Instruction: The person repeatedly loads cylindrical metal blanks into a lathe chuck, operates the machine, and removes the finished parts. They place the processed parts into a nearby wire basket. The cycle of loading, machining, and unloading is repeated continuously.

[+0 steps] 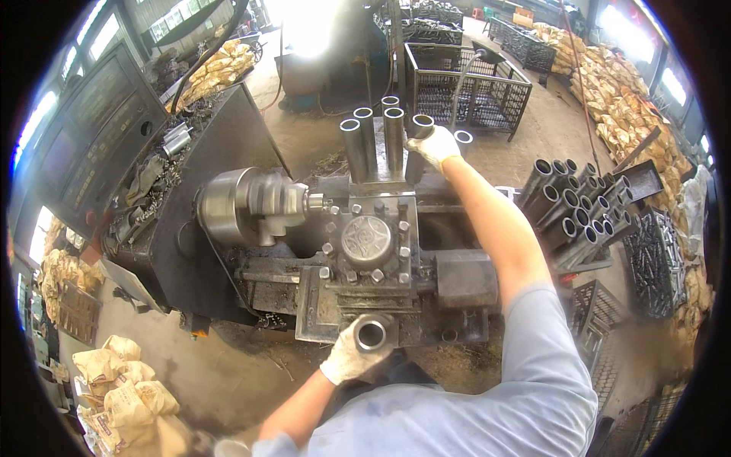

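Note:
My gloved left hand (353,357) grips a short metal tube (371,335) at the lathe's near side, its open end facing up. Stretched out past the machine, my gloved right hand (437,146) has its fingers around the top of an upright steel tube (423,129). Several similar tubes (394,137) stand beside that one at the rear of the lathe's slide. Between my hands sits the square tool post (366,240), ringed with bolts. To its left is the lathe chuck (228,207) with stepped jaws; no tube is visible in them.
A stack of steel tubes (571,214) lies at the right. Behind the lathe stands a wire-mesh crate (468,85). The control panel (94,137) rises at the left, near metal shavings (165,177). Filled sacks (125,394) sit on the floor at lower left.

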`<action>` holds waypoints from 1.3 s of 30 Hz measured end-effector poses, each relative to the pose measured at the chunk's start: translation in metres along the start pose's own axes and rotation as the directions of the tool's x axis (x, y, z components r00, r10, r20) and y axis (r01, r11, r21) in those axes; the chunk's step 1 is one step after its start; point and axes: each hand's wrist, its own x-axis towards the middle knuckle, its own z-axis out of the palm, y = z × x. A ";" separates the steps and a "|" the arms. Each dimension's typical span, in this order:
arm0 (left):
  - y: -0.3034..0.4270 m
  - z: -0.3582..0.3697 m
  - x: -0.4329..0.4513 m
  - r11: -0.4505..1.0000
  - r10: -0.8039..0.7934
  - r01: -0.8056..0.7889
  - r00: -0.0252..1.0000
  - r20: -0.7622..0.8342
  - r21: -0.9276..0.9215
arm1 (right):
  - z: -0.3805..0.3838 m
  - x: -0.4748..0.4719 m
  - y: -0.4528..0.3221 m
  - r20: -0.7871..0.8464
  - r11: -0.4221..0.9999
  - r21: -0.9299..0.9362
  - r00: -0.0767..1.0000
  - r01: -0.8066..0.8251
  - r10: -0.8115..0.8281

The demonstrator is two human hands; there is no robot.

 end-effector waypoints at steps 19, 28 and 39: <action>-0.014 -0.134 -0.073 0.985 -0.153 0.167 0.966 -0.210 0.049 | 0.037 0.010 -0.040 0.550 0.823 -0.469 0.835 0.322 -0.013; -0.053 -0.181 -0.048 0.965 0.121 -0.042 0.947 -0.296 0.259 | 0.148 -0.026 -0.124 0.862 0.303 0.217 -0.037 0.928 -0.505; -0.040 -0.225 -0.032 0.929 0.205 -0.058 0.902 -0.379 0.365 | 0.039 -0.058 -0.180 -0.390 0.891 0.226 0.874 0.394 -0.288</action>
